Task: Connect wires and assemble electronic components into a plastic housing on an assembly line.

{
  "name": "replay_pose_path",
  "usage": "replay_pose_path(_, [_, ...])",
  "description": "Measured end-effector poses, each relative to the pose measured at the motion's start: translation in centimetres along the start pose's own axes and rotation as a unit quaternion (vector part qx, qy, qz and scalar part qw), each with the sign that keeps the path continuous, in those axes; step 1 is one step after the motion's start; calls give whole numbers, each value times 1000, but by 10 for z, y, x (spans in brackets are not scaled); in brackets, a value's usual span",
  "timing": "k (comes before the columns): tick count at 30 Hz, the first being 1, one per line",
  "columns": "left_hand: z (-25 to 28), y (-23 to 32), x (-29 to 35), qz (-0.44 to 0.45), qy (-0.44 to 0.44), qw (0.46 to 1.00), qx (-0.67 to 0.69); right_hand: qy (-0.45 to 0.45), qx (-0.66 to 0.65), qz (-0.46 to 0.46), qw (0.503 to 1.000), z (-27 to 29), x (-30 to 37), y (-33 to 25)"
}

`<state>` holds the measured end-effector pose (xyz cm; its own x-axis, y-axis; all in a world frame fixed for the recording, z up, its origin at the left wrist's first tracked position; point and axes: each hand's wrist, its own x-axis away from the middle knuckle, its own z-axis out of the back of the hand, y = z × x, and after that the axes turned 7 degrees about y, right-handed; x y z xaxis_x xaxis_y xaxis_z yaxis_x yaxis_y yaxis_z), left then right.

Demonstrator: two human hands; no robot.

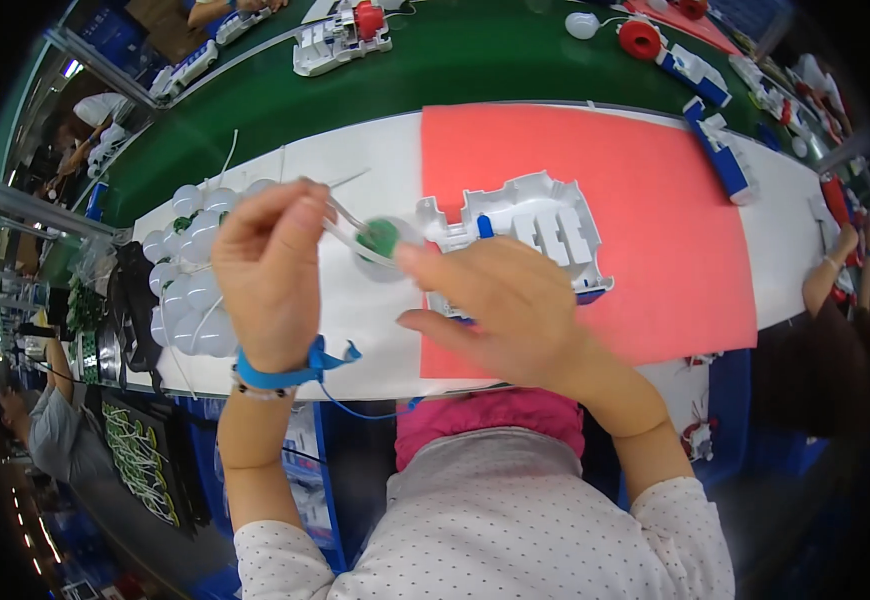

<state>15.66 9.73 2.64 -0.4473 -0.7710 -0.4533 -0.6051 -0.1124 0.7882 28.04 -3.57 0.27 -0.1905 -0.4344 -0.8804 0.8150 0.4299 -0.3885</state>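
Observation:
My left hand [280, 265], wearing a blue wrist strap [280, 378], is closed in a pinch on a white cable [337, 208]. This cable leads down to a translucent white bulb [395, 270] with a green circuit board [378, 237] in its mouth. Just right of the bulb is my right hand [505, 305], blurred; its thumb and forefinger are apart, with the forefinger tip by the bulb's rim. Partly behind that hand, an open white plastic housing [555, 225] with several slots lies on the pink mat [670, 270].
Several white bulbs [200, 290] with cables cluster at the table's left. Beyond runs a green conveyor belt [495, 75] bearing a white housing with a red part [345, 45] and blue-and-white units [717, 150]. Other people work at both sides.

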Motion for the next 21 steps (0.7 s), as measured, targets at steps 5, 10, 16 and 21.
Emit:
replay_pose_path(5, [-3,-6,16,20,30,998,-50,49,-25,26,998,-8,-1,7])
replay_pose_path(10, [12,-3,20,73,63,995,-9,-5,-77,-118,990,-12,-1,8])
replay_pose_path(16, [17,-6,27,68,102,992,30,-2,-83,-81,993,-21,4,4])
replay_pose_path(21, [32,3,29,50,46,956,-287,24,-65,-103,992,-19,6,9])
